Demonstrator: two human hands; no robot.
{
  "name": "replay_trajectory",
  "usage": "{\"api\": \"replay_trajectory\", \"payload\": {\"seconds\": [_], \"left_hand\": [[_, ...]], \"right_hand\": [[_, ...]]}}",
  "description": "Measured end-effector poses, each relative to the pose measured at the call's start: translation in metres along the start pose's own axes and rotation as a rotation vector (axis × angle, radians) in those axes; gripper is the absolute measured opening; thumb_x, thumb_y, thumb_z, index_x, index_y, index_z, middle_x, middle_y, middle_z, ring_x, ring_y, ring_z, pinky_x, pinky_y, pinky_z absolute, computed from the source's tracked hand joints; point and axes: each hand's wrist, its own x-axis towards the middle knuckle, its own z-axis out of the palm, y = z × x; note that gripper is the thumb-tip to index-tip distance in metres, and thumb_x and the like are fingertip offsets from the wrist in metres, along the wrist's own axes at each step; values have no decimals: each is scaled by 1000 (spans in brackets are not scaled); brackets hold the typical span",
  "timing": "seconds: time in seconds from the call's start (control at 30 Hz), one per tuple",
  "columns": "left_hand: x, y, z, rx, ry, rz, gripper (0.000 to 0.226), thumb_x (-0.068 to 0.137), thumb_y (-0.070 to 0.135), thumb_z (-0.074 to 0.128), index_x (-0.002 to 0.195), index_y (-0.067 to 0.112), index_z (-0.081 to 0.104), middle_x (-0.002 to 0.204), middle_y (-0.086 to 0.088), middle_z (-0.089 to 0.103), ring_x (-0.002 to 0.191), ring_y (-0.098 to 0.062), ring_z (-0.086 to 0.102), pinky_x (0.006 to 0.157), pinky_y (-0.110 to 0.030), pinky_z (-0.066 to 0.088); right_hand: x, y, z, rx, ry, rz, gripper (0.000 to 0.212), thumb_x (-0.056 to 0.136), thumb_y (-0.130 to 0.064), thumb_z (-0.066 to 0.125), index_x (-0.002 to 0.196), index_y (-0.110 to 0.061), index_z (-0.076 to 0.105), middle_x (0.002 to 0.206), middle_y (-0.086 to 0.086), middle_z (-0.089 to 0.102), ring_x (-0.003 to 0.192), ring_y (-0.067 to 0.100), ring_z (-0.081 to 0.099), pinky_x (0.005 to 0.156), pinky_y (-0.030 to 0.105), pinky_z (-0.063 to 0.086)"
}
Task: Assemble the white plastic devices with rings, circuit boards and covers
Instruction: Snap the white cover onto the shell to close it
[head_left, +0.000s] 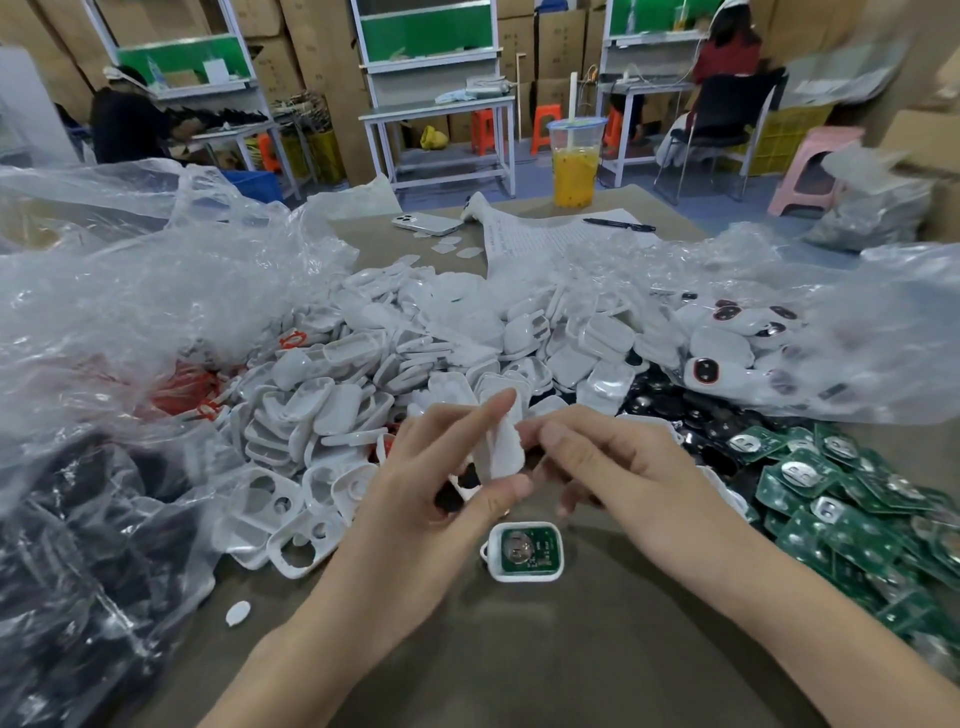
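White cover (501, 447) is held upright above the worktop (519, 665), just over a white shell (524, 552) that lies flat with a green circuit board seated in it. The left hand (431, 488) pinches the cover between thumb and forefinger, and a small black-and-white part beneath its fingers is too hidden to make out. The right hand (618, 478) pinches the cover's right edge, its fingers curled under and partly out of sight. Behind them lies a heap of white shells (415, 353), with red rings (182, 395) half under a clear plastic bag (156, 291) and loose circuit boards (857, 519) cut off at the right edge. A sheet of paper (545, 236) under a pen (618, 224) carries print too small to read.
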Motion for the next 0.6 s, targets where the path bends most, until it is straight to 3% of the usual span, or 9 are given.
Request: {"api": "replay_trajectory", "payload": {"seconds": [0.17, 0.3, 0.47, 0.6], "left_hand": [[-2, -3, 0, 304, -55, 185, 58, 93, 42, 58, 148, 25, 50, 124, 13, 53, 111, -7, 45, 98, -11, 35], [-5, 1, -3, 250, -65, 178, 57, 91, 40, 68, 144, 31, 51, 127, 16, 46, 113, -10, 50, 94, -13, 40], [-7, -3, -8, 187, -53, 214, 23, 91, 25, 71, 112, 21, 65, 122, 8, 58, 113, -13, 60, 93, -13, 41], [-11, -12, -14, 101, -101, 146, 16, 90, 23, 74, 100, 28, 62, 120, 15, 59, 102, -7, 60, 84, -9, 39]], "right_hand": [[0, -3, -4, 68, -2, 116, 25, 79, -44, 75, 94, -25, 79, 68, 5, 69, 56, 16, 60, 54, 22, 52], [2, -4, -7, 140, -3, 213, 26, 76, -41, 74, 91, -20, 80, 63, 6, 67, 50, 16, 57, 52, 21, 50], [1, 0, -6, 226, -20, 240, 22, 80, -29, 72, 92, -11, 79, 67, 4, 66, 57, 12, 60, 51, 19, 50], [-1, 1, -6, 101, 184, 148, 18, 95, -20, 63, 112, -19, 69, 78, 2, 71, 60, 11, 62, 49, 21, 49]]}}
